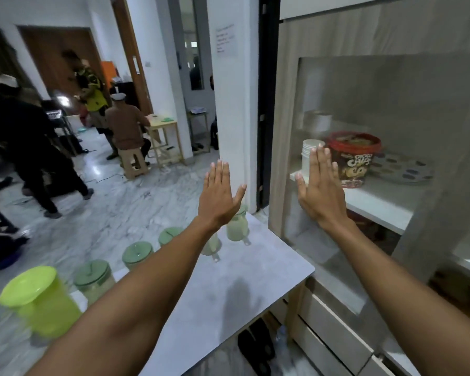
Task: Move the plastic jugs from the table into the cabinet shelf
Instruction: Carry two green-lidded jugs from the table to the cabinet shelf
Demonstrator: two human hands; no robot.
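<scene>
Both forearms (147, 294) reach up from the bottom edge, bare. Filling the right side is the cabinet (282, 131), its glass door (418, 104) in front of a white shelf (377, 204). Beside it stands the grey worktop (242, 280), which carries the plastic jugs: a lime jug (42, 302) at the near left, then pale green lidded jugs (137, 253) in a row along the left edge. Both hands are released, fingers straight, palms forward. The left hand (219, 196) is above the worktop and the right hand (319, 185) before the glass; I cannot tell whether it touches. On the shelf stand a red-lidded snack tub (354, 158) and a white jar (308, 158).
</scene>
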